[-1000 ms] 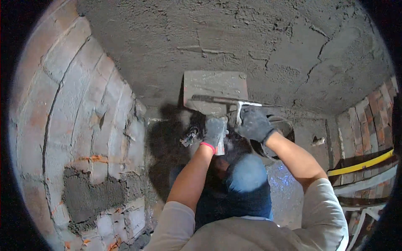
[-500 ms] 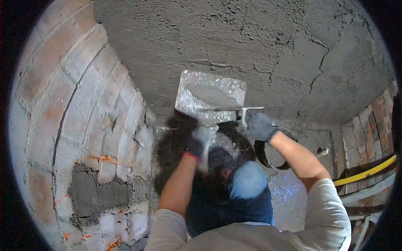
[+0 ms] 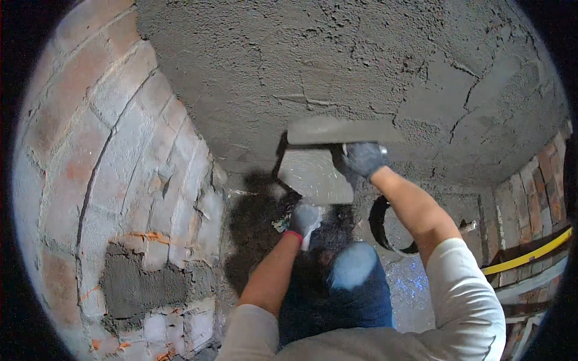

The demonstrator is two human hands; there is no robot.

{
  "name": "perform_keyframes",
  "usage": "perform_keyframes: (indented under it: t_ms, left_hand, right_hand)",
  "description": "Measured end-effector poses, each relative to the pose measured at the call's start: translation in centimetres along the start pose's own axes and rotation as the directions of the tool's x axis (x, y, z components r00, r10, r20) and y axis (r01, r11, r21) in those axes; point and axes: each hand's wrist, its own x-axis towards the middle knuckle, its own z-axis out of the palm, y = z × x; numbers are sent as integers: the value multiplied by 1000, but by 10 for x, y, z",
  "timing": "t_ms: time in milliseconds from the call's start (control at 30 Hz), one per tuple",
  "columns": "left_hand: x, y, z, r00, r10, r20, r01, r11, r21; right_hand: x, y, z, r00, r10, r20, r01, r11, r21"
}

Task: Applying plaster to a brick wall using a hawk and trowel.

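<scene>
My gloved right hand (image 3: 364, 159) is closed round the handle of a plastering trowel (image 3: 343, 131). The trowel's long blade lies against the grey, freshly coated wall (image 3: 253, 78), roughly level. Just below it, my gloved left hand (image 3: 306, 218) grips a plasterer's hawk (image 3: 314, 175) from underneath. The hawk's plate is tilted, its upper edge near the wall and the trowel; wet grey streaks show on its face. Both handles are mostly hidden by my gloves.
Bare brick wall (image 3: 114, 156) rises at my left, with a grey mortar patch (image 3: 144, 283) low down. A black round rim (image 3: 378, 225) shows beside my right forearm. At the right are a yellow bar (image 3: 530, 251), a short pipe stub (image 3: 468, 226) and another brick wall (image 3: 539, 180).
My right hand has brought the trowel from over the hawk up flat against the wall. The hawk has dropped lower, shifted slightly right and tipped, with less mortar visible on it.
</scene>
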Motion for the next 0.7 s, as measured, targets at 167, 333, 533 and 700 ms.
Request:
perform_keyframes:
  t_ms: [167,333,533,700]
  left_hand:
    - [40,3,-27,801,-46,596,208,-913,-350]
    - [41,16,-69,653,-254,713,271,-802,-533]
    - [29,1,-64,689,-257,677,288,-761,-582]
    - [30,5,-76,590,-389,707,342,-673,-656]
  right_hand:
    - [52,-26,-32,954,175,245,-181,983,3]
    - [104,-73,-80,942,96,321,-113,993,35]
    - [148,-92,-105,962,56,267,-69,997,42]
    - [184,-80,-137,959,-174,222,215,960,-177]
